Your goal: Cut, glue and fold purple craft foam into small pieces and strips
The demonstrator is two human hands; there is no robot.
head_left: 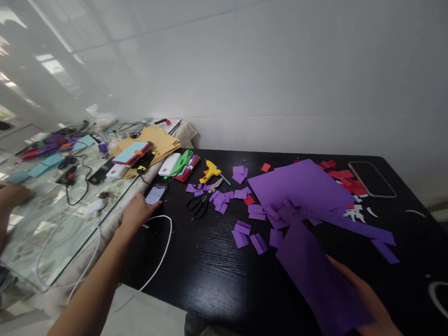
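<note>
My left hand is at the near end of a phone with a lit screen, thumb and fingers closed on its edge. A white cable loops beside that hand. In my right hand is a purple sheet of paper, slightly blurred, held tilted above the black table. It partly covers small purple pieces behind it. Beyond it lies a larger purple sheet. Cut purple pieces are scattered between my hands, and black-handled scissors lie open near a yellow glue gun.
Red scraps, white scraps and another phone lie at the right. A stack of coloured paper sits at the black table's left edge. Another person's hand rests over the cluttered glass table.
</note>
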